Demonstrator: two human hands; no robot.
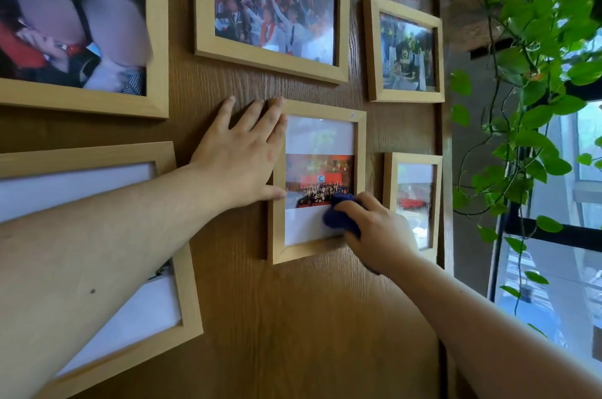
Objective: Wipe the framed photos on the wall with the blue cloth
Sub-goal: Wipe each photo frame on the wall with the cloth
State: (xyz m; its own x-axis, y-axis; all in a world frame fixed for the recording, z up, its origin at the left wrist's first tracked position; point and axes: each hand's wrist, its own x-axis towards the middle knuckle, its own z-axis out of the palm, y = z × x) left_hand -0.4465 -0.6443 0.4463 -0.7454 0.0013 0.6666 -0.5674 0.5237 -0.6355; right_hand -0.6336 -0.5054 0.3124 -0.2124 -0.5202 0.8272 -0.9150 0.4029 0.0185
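Several light wooden framed photos hang on a brown wood-grain wall. A small middle frame [321, 112] shows a red group photo behind glass. My left hand [242, 156] lies flat against the wall and over this frame's left edge, fingers spread. My right hand [374, 229] is closed on a bunched blue cloth [340, 214], which presses on the glass at the frame's lower right corner. Part of the cloth is hidden under my fingers.
A big frame [272, 63] hangs above the middle one. Two narrow frames are at the right [404, 95] [389, 183], and large ones at the left [159, 40] [190, 301]. A trailing green plant [537, 105] hangs beside a window [553, 284] on the right.
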